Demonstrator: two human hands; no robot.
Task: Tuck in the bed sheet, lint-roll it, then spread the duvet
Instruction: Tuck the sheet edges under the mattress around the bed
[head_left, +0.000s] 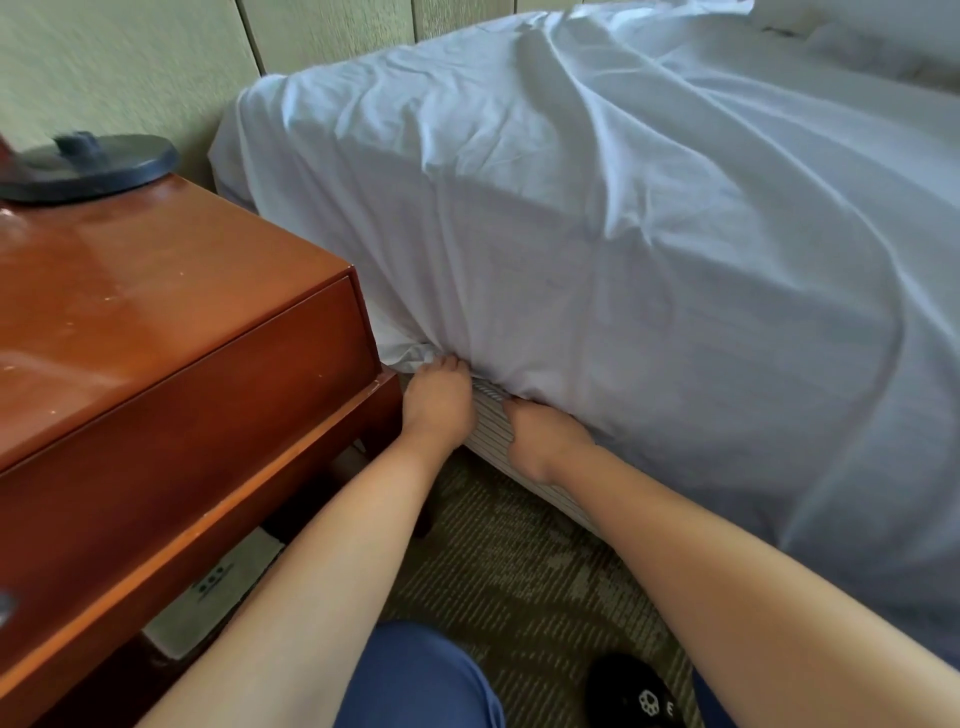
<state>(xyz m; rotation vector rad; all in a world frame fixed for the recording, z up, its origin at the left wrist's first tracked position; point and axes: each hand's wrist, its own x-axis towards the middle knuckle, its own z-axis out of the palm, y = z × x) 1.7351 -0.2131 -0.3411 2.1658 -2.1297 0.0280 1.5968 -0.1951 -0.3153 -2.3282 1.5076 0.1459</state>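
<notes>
A white, wrinkled bed sheet covers the mattress and hangs down its near side. Both hands are at the sheet's lower edge, where the mattress meets the striped bed base. My left hand presses its fingertips into the bunched sheet beside the nightstand. My right hand has its fingers pushed under the mattress edge with the sheet, so the fingertips are hidden. A heap of white bedding lies at the far right top of the bed. No lint roller is in view.
A reddish wooden nightstand stands close to the bed's left, leaving a narrow gap. A dark round lamp base sits on it. Patterned green carpet lies below. My blue-trousered knee and a black sock are at the bottom.
</notes>
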